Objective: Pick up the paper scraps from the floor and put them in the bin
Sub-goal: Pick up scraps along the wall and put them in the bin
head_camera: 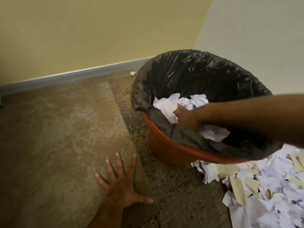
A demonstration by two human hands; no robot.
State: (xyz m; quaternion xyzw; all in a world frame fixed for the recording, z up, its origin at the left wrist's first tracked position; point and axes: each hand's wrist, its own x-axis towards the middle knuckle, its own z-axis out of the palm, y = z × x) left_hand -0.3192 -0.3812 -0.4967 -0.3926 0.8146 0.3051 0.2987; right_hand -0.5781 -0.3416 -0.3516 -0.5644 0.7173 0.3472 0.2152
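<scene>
An orange bin lined with a black bag stands in the corner of the room. My right hand reaches over its near rim and grips a bunch of white paper scraps that stick out on both sides of the fist. The hand is blurred. A large pile of torn white and cream scraps lies on the floor to the right of the bin. One crumpled scrap sits by the baseboard, left of the bin. My left hand presses flat on the floor with fingers spread.
The bin stands where a yellow wall meets a white wall. A grey baseboard runs along the yellow wall. Brown speckled carpet covers the floor to the left.
</scene>
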